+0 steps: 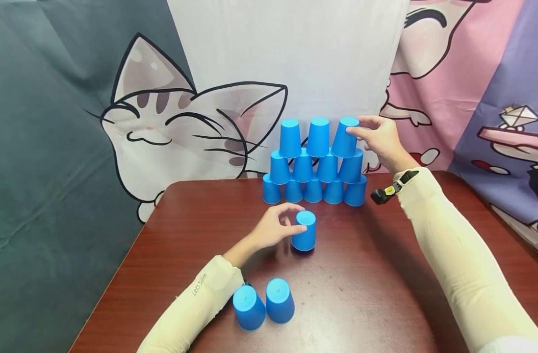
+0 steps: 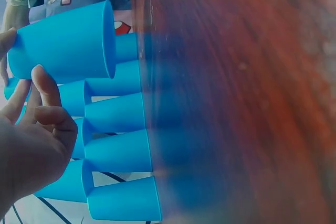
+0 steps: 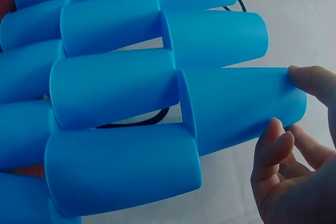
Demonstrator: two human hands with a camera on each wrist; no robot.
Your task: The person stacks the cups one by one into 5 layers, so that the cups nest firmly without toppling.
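Observation:
Upside-down blue cups form a stepped wall at the back of the table, with several in the bottom row (image 1: 313, 191), several in the middle row (image 1: 302, 167) and three on top. My right hand (image 1: 382, 139) pinches the rightmost top cup (image 1: 345, 139) near its narrow end; in the right wrist view its rim meets the cups below. In front of the wall, my left hand (image 1: 270, 228) grips another upside-down blue cup (image 1: 305, 238) between thumb and fingers, close over the table. The left wrist view shows this cup (image 2: 63, 43) with the wall behind it.
Two more upside-down blue cups, a left one (image 1: 249, 309) and a right one (image 1: 279, 301), stand near the front of the brown table (image 1: 361, 294), beside the left forearm. A cloth backdrop (image 1: 339, 54) printed with cartoon cats hangs right behind the wall of cups.

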